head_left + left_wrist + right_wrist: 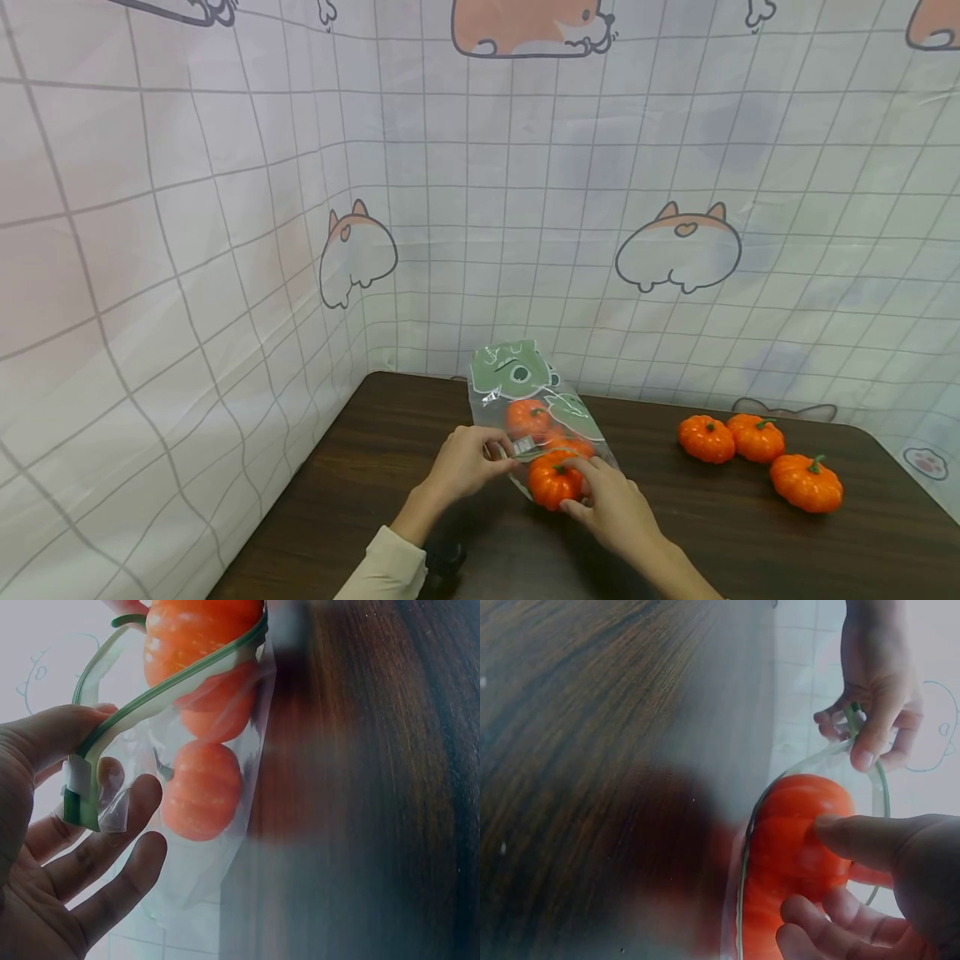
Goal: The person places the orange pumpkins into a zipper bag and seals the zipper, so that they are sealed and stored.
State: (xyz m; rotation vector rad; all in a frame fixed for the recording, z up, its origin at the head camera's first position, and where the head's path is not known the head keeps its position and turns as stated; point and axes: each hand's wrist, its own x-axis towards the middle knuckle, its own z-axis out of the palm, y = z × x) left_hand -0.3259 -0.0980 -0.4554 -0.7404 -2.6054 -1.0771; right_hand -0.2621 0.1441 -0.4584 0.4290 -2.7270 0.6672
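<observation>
My left hand [463, 461] pinches one corner of the mouth of a clear zip bag [487, 408] between thumb and forefinger. A green zip strip [161, 691] edges the mouth, and green cartoon figures are printed on the far part. Two small orange pumpkins [202, 791] show through the plastic, one behind the other. At the mouth, my right hand [621, 507] holds another orange pumpkin [551, 483] between thumb and fingers. In the right wrist view, the zip edge curves around that pumpkin [799, 825].
Three more orange pumpkins [806, 483] sit on the right side of the dark wooden table [712, 533]. A gridded white curtain [525, 208] with dog drawings hangs behind the table and along its left side. Beside the left cuff is a small black object [446, 557].
</observation>
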